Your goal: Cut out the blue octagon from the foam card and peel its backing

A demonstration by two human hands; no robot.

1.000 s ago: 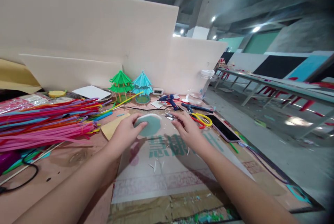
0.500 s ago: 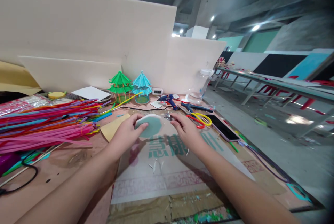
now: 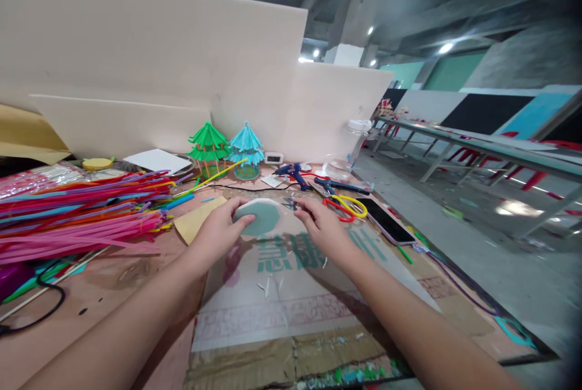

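Note:
My left hand [image 3: 217, 233] grips a teal foam disc [image 3: 259, 218] with a white rim, held just above the table. My right hand [image 3: 321, 227] is at the disc's right edge, fingers closed on a small metal tool [image 3: 290, 203] whose tip points at the disc. Beneath both hands lies a clear plastic sheet [image 3: 291, 293] with green printed characters and a few white cut slivers [image 3: 268, 285].
A big pile of coloured straws [image 3: 77, 211] fills the left. Green [image 3: 210, 144] and blue [image 3: 247, 146] straw pagodas stand at the back by foam boards [image 3: 150, 56]. Scissors [image 3: 348, 207], a glue gun [image 3: 295, 174], a phone [image 3: 386, 222] and a plastic jar [image 3: 357, 138] lie right. A black cable [image 3: 40, 311] loops at left.
My right hand has moved left, closing in on the disc's right edge with the small tool. The left hand holds the disc almost still.

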